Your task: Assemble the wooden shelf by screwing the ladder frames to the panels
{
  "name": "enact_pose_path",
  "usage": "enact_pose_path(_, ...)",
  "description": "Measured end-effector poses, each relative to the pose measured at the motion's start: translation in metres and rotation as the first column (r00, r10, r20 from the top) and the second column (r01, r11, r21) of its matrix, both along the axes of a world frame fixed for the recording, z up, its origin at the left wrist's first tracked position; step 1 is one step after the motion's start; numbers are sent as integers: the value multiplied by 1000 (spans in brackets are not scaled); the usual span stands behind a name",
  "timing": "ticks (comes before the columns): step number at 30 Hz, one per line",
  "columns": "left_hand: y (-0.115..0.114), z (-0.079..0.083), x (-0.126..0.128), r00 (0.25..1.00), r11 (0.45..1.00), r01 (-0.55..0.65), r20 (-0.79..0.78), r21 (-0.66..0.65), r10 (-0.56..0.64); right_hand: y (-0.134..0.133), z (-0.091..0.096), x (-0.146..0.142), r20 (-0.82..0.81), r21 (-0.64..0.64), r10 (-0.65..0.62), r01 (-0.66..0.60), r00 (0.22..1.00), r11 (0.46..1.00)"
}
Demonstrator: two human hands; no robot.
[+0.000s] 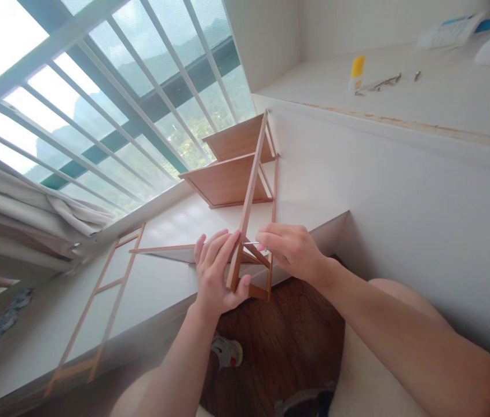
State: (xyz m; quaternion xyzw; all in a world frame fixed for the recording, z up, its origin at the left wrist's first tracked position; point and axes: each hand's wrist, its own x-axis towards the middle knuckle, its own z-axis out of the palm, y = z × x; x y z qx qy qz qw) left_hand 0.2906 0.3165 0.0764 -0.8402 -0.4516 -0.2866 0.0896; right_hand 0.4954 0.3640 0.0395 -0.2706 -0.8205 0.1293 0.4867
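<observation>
A wooden shelf unit (pixel 251 197) with slim posts and flat boards stands tilted in my view, in the middle. My left hand (pixel 216 275) is wrapped round the lower part of its near post, thumb on the right side and fingers on the left. In the pinched fingers of my right hand (pixel 291 249) is a thin silver hex key (pixel 251 243). Its tip meets the right face of that post, just beside my left fingertips. The contact point itself is too small to make out. A lower shelf board (pixel 171 253) extends left behind my left hand.
A separate ladder-like wooden frame (pixel 108 286) leans at the left, near the curtain (pixel 23 197). On the white ledge (pixel 436 110) lie a yellow-capped glue stick (pixel 357 72) and several small metal fittings (pixel 386 82). Barred windows are behind; below is a dark wooden floor (pixel 288 330).
</observation>
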Motion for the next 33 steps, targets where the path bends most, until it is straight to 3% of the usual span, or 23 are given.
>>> enact_pose_path(4,0,0,0,1000,1000,4,7,-6,-4,-2,0,-2,-58,-70,20,-24,998,997)
enact_pose_path(6,1,0,0,1000,1000,8,5,-9,-8,-6,-1,-5,-115,-182,19,-40,993,982)
enact_pose_path(10,1,-1,0,1000,1000,3,-1,-3,-3,-15,-1,-12,-259,-462,1,-125,966,878)
enact_pose_path(12,1,-1,0,1000,1000,1,-4,1,-1,-18,1,-14,-310,-515,-8,-160,951,842)
enact_pose_path(15,1,-1,0,1000,1000,1,-9,3,0,-20,3,-15,-338,-533,-44,-153,940,832)
enact_pose_path(19,1,0,0,1000,1000,5,-5,3,-5,-17,4,-10,-342,-517,-101,-98,934,850)
enact_pose_path(25,2,1,1,1000,1000,18,10,7,-18,-3,4,3,-102,-251,50,-74,994,965)
enact_pose_path(33,1,-1,1,1000,1000,15,4,13,-15,0,1,5,-40,-124,60,-64,997,990)
